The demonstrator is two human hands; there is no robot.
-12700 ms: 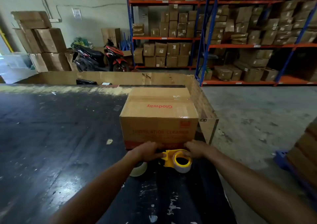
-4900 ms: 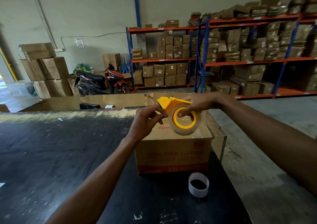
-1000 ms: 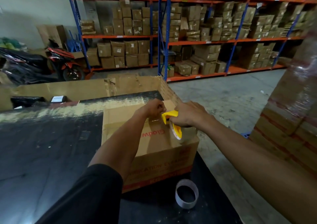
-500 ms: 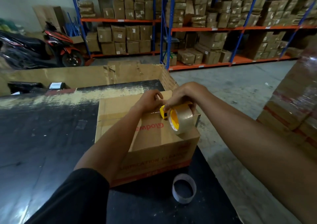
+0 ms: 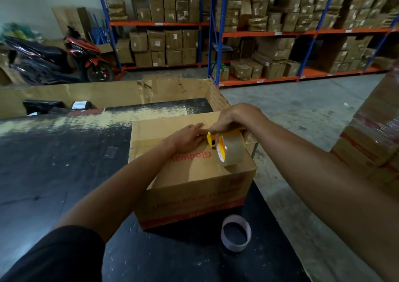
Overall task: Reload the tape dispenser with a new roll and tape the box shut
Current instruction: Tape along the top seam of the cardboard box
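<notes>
1. the right hand (image 5: 234,117) clenched the yellow tape dispenser (image 5: 224,145) on top of the box (image 5: 194,169), near its far right edge.
2. the left hand (image 5: 185,139) lay flat and released, pressing the lid beside it.
3. pulled crooked, the tape could wrinkle or miss the seam.
4. the empty core (image 5: 235,235) sat on the surface, just near of the box.

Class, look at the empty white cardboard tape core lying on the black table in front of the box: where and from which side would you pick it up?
Pinch the thin wall of the empty white cardboard tape core from above: it lies flat, hole upward, so one finger drops inside.
</notes>
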